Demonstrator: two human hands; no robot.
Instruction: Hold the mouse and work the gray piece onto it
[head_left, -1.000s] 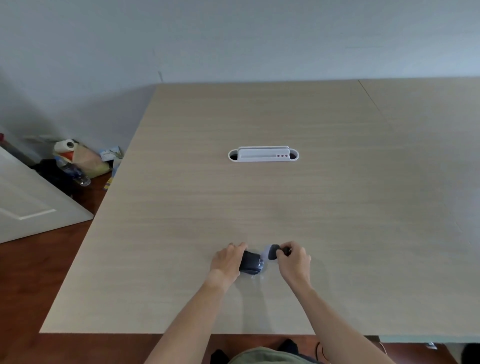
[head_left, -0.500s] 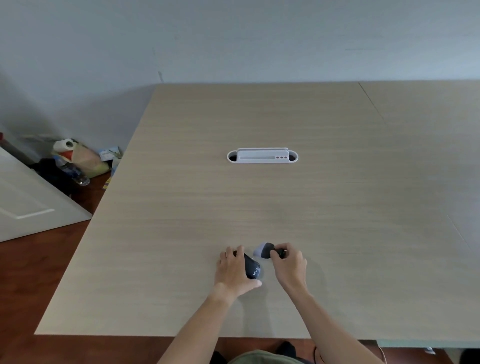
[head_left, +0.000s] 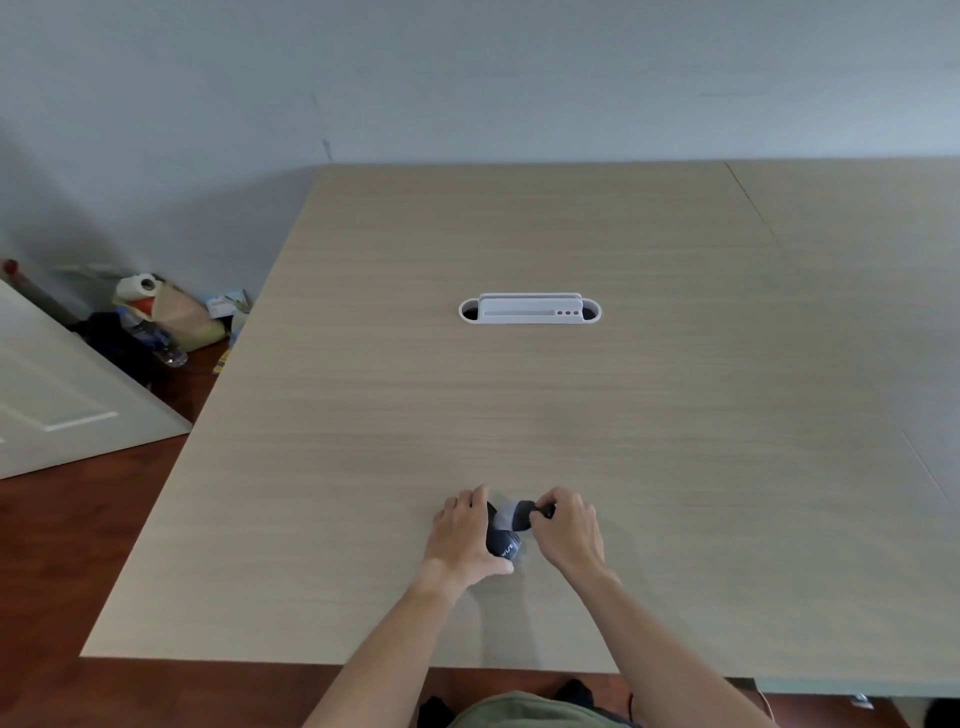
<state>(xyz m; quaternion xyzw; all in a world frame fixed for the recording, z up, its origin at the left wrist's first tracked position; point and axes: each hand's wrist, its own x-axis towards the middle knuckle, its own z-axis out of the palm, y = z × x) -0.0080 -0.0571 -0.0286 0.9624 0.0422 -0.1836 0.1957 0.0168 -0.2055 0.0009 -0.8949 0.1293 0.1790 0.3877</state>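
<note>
A small dark rolled bundle (head_left: 503, 544), like a sock with pale lettering, lies near the front of the light wooden table (head_left: 519, 405). My left hand (head_left: 465, 535) wraps around its left side, thumb under the near end. My right hand (head_left: 569, 530) pinches a dark and grey loose end (head_left: 519, 514) of it between thumb and fingers, just right of the bundle. The two hands are almost touching.
A white cable-port insert (head_left: 530, 309) sits in the table's middle. On the floor at the left lie a paper roll (head_left: 136, 287), a plastic bottle (head_left: 150, 332) and bags beside a white door panel (head_left: 57, 395). A second table (head_left: 872, 234) adjoins on the right.
My left hand has closed further over the bundle, turning it more upright. My right hand has brought the loose end closer to the bundle.
</note>
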